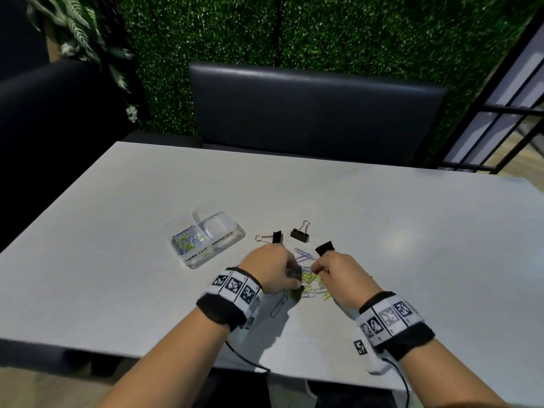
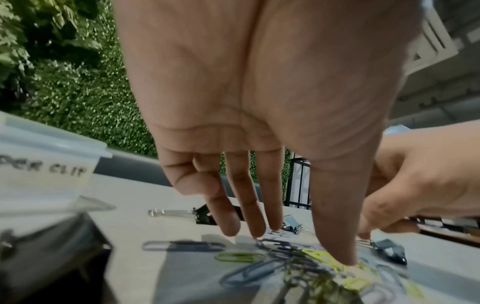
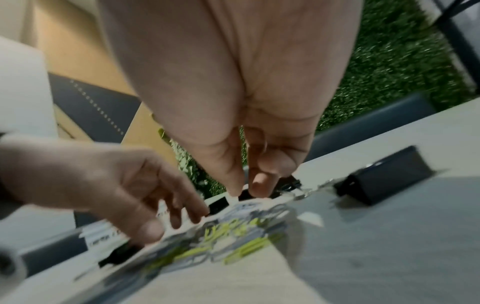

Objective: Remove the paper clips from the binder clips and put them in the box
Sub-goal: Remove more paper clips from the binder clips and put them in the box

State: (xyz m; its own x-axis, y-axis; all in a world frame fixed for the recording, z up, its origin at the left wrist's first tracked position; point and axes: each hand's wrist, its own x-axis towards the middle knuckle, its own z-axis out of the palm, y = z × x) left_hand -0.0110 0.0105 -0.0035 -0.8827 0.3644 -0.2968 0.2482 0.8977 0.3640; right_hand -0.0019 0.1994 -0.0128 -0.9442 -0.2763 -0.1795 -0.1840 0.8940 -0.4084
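Observation:
A loose pile of yellow-green and silver paper clips [image 1: 312, 282] lies on the white table [image 1: 412, 231], between my two hands. My left hand [image 1: 294, 275] reaches down with straight fingers. In the left wrist view its thumb and fingertips touch the pile [image 2: 298, 259]. My right hand [image 1: 316, 270] hovers over the pile's right side with thumb and forefinger close together. The right wrist view [image 3: 244, 194] is too blurred to show anything between them. The clear box [image 1: 212, 251], with paper clips in its left compartment, stands to the left.
Three black binder clips lie beyond the pile: one [image 1: 276, 237] near my left hand, one [image 1: 300, 234] further back, one [image 1: 324, 248] just past my right knuckles. A single paper clip [image 1: 278, 307] lies under my left wrist. A dark bench [image 1: 318, 113] backs the table.

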